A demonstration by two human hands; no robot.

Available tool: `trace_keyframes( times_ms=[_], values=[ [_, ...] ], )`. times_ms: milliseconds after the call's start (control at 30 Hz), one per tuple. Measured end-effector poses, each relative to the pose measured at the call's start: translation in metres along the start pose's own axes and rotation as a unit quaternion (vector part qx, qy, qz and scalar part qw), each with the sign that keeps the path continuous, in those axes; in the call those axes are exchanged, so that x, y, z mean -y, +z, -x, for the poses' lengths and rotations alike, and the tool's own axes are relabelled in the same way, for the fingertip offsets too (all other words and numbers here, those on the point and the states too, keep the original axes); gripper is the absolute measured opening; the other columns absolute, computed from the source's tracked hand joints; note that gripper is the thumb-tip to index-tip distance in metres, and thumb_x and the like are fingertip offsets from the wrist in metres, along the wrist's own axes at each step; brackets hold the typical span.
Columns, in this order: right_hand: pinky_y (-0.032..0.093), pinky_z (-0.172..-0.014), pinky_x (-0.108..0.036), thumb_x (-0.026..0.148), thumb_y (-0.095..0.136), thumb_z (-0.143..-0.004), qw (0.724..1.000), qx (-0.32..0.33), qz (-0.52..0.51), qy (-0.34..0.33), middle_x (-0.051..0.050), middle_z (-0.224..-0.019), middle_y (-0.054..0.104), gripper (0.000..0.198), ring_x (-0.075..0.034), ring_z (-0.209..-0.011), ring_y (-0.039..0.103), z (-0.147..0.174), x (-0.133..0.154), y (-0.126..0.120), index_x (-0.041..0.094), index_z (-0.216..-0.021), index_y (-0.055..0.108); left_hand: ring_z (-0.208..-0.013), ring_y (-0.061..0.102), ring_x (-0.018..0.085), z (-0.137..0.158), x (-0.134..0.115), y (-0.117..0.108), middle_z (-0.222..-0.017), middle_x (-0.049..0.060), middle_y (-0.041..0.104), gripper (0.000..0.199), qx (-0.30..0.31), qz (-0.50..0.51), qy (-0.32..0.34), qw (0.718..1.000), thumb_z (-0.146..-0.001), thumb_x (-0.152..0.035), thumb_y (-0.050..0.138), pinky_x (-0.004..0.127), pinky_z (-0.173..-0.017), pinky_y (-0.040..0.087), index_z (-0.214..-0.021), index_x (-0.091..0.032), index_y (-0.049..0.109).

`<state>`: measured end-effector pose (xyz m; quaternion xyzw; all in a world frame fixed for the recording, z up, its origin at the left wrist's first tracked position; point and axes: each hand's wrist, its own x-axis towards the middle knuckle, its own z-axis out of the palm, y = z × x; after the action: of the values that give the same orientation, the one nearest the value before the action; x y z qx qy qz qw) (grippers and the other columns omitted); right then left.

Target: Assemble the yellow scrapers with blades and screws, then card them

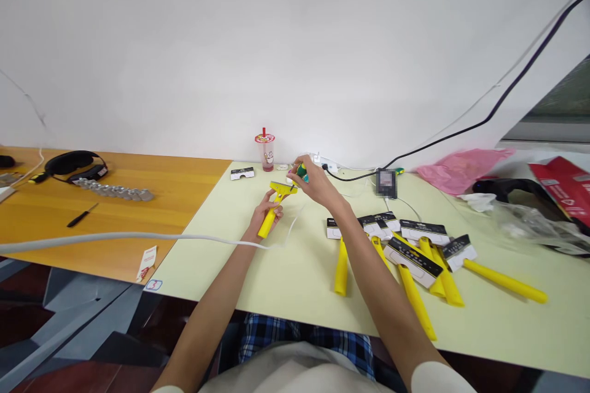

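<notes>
Scraper (pixel 278 199) in yellow plastic sits upright in my left hand (pixel 267 206), fingers wrapped round its handle so the head faces up to my right hand (pixel 316 183), which pinches a green-handled screwdriver (pixel 300 172) with its tip at the head's screw. Just right of the scraper, near my right forearm, lie more yellow scrapers (pixel 415 261) still in card sleeves, within easy reach on the pale table (pixel 258 276); behind the scraper stands a drink cup (pixel 266 150).
</notes>
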<state>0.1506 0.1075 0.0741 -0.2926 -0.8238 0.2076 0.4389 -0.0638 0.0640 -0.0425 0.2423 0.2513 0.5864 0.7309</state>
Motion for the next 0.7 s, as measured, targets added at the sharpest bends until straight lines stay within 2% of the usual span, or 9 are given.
trace_keyframes(
  times_ms=[100,200,333,500,700],
  values=[
    [0.052,-0.088,-0.041,0.04,0.054,-0.109,0.999,0.021,0.019,-0.029,-0.01,-0.116,0.069,0.017,-0.024,-0.092,0.064,0.001,-0.0002,0.0001,0.027,-0.119,0.05,-0.057,0.052,0.003,-0.0019,-0.0006,-0.0021,-0.138,0.012,0.075,0.082,-0.017,0.003,0.009,1.0,-0.069,-0.005,0.085,0.021,-0.061,0.046,-0.142,-0.029,0.057],
    [0.054,-0.089,-0.042,0.033,0.054,-0.106,0.999,0.027,0.006,-0.029,-0.01,-0.116,0.068,0.017,-0.025,-0.096,0.065,0.0008,-0.0008,0.0008,0.026,-0.12,0.049,-0.056,0.051,0.002,-0.0026,-0.0011,-0.0027,-0.135,0.012,0.076,0.08,-0.029,0.008,0.019,0.999,-0.068,-0.004,0.085,0.02,-0.06,0.046,-0.139,-0.029,0.057],
    [0.055,-0.093,-0.043,0.036,0.053,-0.109,0.999,0.025,-0.014,-0.02,-0.01,-0.12,0.072,0.017,-0.025,-0.1,0.068,-0.0008,0.0,-0.0006,0.027,-0.123,0.051,-0.056,0.051,0.002,-0.0013,-0.0002,-0.0014,-0.129,0.008,0.078,0.078,-0.026,0.003,0.025,0.999,-0.069,-0.004,0.084,0.019,-0.058,0.046,-0.138,-0.03,0.057],
    [0.054,-0.093,-0.044,0.038,0.057,-0.109,0.999,0.008,0.02,-0.032,-0.01,-0.116,0.074,0.017,-0.026,-0.098,0.069,-0.0013,-0.0004,-0.0053,0.027,-0.122,0.056,-0.055,0.05,0.002,-0.0016,0.0014,-0.0014,-0.129,0.007,0.078,0.079,-0.019,-0.009,0.026,0.999,-0.07,-0.005,0.084,0.018,-0.058,0.045,-0.139,-0.031,0.056],
    [0.054,-0.097,-0.045,0.027,0.054,-0.104,0.998,0.029,0.007,-0.048,-0.013,-0.126,0.07,0.023,-0.027,-0.106,0.068,0.0003,-0.0021,-0.0051,0.024,-0.127,0.054,-0.056,0.051,0.001,-0.0046,0.0021,-0.0032,-0.136,0.009,0.076,0.079,-0.038,-0.015,0.03,0.999,-0.069,-0.004,0.084,0.019,-0.058,0.044,-0.138,-0.032,0.058]
  ],
)
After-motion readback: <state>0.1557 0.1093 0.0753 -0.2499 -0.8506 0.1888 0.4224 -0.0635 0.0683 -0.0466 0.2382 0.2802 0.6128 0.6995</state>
